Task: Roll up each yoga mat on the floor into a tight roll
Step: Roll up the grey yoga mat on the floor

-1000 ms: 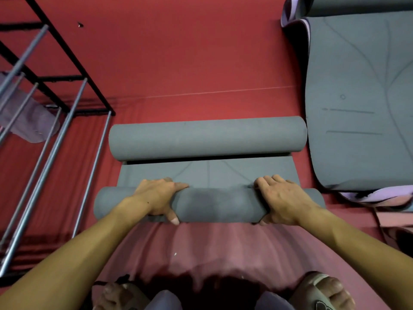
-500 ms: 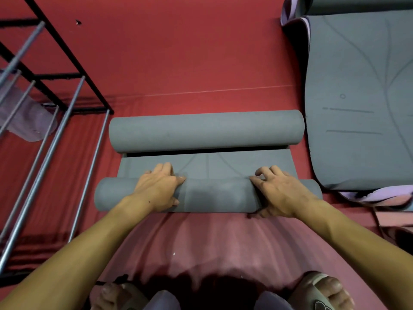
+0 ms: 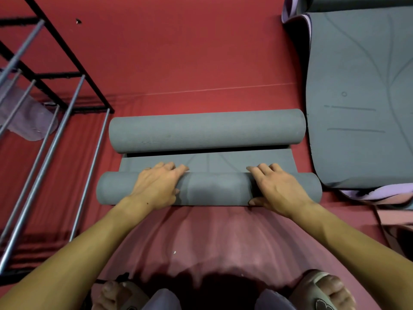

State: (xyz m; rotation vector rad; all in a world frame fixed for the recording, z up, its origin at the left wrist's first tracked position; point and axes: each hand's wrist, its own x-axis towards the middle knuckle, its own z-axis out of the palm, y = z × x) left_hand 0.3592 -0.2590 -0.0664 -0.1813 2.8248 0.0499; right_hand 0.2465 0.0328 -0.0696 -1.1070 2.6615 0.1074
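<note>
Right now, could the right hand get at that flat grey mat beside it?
Probably yes: the right hand rests on the near roll, and the flat grey mat lies just beside it, with nothing between.

**Tight lane ahead, open floor beyond**

A second roll lies just ahead, leaving a narrow flat strip. A metal rack crowds the left, a spread mat the right. The red floor beyond lies open.

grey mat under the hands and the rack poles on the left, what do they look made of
The grey mat looks like matte foam or rubber: dull, finely textured surface, thick soft roll dented slightly under the left hand and right hand. The rack poles look like bare metal: smooth silver-grey tubes with a sheen.
</note>
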